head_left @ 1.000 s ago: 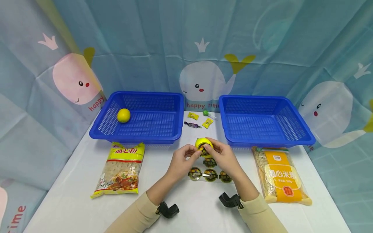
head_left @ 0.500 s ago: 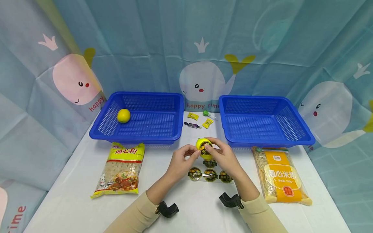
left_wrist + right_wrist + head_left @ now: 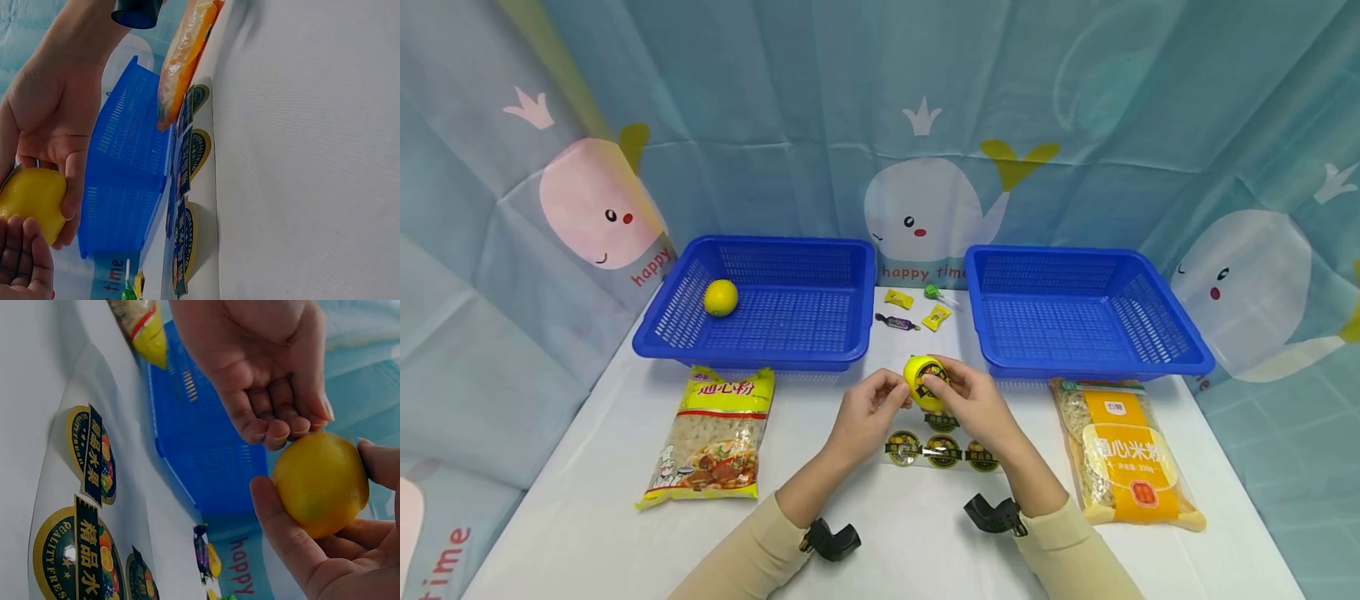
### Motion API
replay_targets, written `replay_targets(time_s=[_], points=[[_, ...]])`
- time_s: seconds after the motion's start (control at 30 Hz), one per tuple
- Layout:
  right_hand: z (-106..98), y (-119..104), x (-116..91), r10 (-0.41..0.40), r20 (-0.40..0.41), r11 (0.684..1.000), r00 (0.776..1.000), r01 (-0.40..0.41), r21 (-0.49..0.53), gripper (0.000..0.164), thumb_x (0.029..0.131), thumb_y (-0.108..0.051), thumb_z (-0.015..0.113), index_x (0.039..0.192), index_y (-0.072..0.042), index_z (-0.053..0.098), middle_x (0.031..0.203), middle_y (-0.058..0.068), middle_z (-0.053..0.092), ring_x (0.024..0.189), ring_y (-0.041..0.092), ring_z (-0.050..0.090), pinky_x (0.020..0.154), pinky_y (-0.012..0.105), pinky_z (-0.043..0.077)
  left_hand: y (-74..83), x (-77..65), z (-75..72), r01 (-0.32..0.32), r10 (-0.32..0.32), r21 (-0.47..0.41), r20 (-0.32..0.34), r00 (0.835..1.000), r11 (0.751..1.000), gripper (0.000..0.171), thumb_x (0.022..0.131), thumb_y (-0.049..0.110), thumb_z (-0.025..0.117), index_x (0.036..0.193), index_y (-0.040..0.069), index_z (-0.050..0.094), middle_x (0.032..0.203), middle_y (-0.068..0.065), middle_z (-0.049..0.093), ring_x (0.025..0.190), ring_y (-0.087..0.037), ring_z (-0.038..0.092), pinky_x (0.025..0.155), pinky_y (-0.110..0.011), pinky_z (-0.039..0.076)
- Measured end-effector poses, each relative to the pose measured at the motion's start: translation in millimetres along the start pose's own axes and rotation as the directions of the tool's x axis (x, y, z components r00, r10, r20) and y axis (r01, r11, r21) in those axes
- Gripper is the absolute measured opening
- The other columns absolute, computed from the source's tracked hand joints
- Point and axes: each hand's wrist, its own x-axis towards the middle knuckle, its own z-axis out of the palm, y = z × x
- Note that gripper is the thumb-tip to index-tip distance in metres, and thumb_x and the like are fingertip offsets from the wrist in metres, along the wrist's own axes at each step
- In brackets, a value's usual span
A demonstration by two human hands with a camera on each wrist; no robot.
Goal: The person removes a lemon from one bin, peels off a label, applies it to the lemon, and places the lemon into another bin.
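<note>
My right hand (image 3: 979,404) holds a yellow lemon (image 3: 912,377), fingers wrapped round its far side. Its thumb presses on a round black-and-gold sticker (image 3: 929,368) that lies on the fruit's near face. Close against the lemon's left side is my left hand (image 3: 861,417); in the right wrist view its curled fingers (image 3: 278,432) and thumb tip meet right at the lemon's edge, with nothing visible between them. Beneath both hands a clear sheet (image 3: 134,506) bearing several round stickers (image 3: 942,451) lies on the white table.
A second lemon (image 3: 720,297) sits in the left blue basket (image 3: 752,364). The right blue basket (image 3: 1097,369) stands across from it. Between them lie yellow-wrapped candies (image 3: 936,317), a purple-wrapped candy (image 3: 897,322) and a green lollipop (image 3: 932,292). Pasta bags (image 3: 707,437) flank the hands.
The lemon has turned slightly in my right hand, so its sticker faces further right. My left fingertips have drawn back a little from the sticker to the lemon's left edge.
</note>
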Motion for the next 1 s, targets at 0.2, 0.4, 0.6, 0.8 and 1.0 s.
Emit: replay_targets(time_s=[0.2, 0.4, 0.6, 0.8, 1.0], points=[[1.3, -2.1, 1.3, -0.011, 0.015, 1.0, 1.0, 0.011, -0.01, 0.052, 0.099, -0.035, 0.066, 0.139, -0.005, 0.058, 0.125, 0.015, 0.069, 0.106, 0.024, 0.071, 0.08, 0.027, 0.06, 1.5, 0.6, -1.1, -0.006, 0.005, -0.018, -0.005, 1.0, 1.0, 0.014, 0.103, 0.013, 0.058, 0.097, 0.002, 0.065, 0.087, -0.013, 0.07, 0.082, -0.023, 0.068, 0.082, -0.045, 0.059], [1.7, -3.7, 1.4, 0.003, 0.028, 1.0, 1.0, -0.002, -0.021, 0.052, 0.098, -0.032, 0.068, 0.139, -0.003, 0.057, 0.121, 0.016, 0.07, 0.097, 0.021, 0.071, 0.075, 0.026, 0.059, 0.8, 0.8, -2.1, 0.016, -0.016, -0.026, 0.01, 1.0, 1.0, 0.014, 0.103, 0.011, 0.057, 0.096, 0.002, 0.065, 0.086, -0.012, 0.069, 0.082, -0.02, 0.066, 0.082, -0.045, 0.059], [1.0, -6.7, 0.7, 0.008, 0.038, 1.0, 0.999, -0.008, 0.007, 0.053, 0.096, -0.028, 0.07, 0.139, -0.001, 0.056, 0.117, 0.018, 0.071, 0.095, 0.023, 0.072, 0.074, 0.031, 0.061, 1.2, 0.4, -2.4, 0.032, -0.031, -0.07, 0.023, 0.999, 0.997, 0.016, 0.103, 0.012, 0.057, 0.096, 0.0, 0.064, 0.087, -0.015, 0.068, 0.083, -0.02, 0.065, 0.082, -0.043, 0.059], [0.8, -5.9, -0.5, 0.026, 0.031, 1.0, 0.999, -0.026, 0.017, 0.054, 0.092, -0.025, 0.075, 0.137, 0.0, 0.058, 0.114, 0.019, 0.072, 0.095, 0.026, 0.072, 0.075, 0.041, 0.062, 1.0, -0.7, -1.2, 0.04, -0.037, -0.095, 0.041, 0.999, 0.995, 0.017, 0.103, 0.012, 0.056, 0.096, -0.002, 0.063, 0.087, -0.017, 0.068, 0.082, -0.018, 0.065, 0.082, -0.039, 0.059], [0.0, 0.1, 0.1, 0.028, 0.015, 0.999, 0.999, -0.027, -0.033, 0.056, 0.088, -0.026, 0.08, 0.135, -0.002, 0.06, 0.115, 0.016, 0.072, 0.097, 0.024, 0.071, 0.075, 0.033, 0.061, -1.5, -1.3, 0.3, 0.038, -0.033, -0.144, 0.041, 0.999, 0.989, 0.018, 0.103, 0.01, 0.056, 0.096, -0.006, 0.061, 0.086, -0.021, 0.066, 0.08, -0.016, 0.065, 0.08, -0.027, 0.058]])
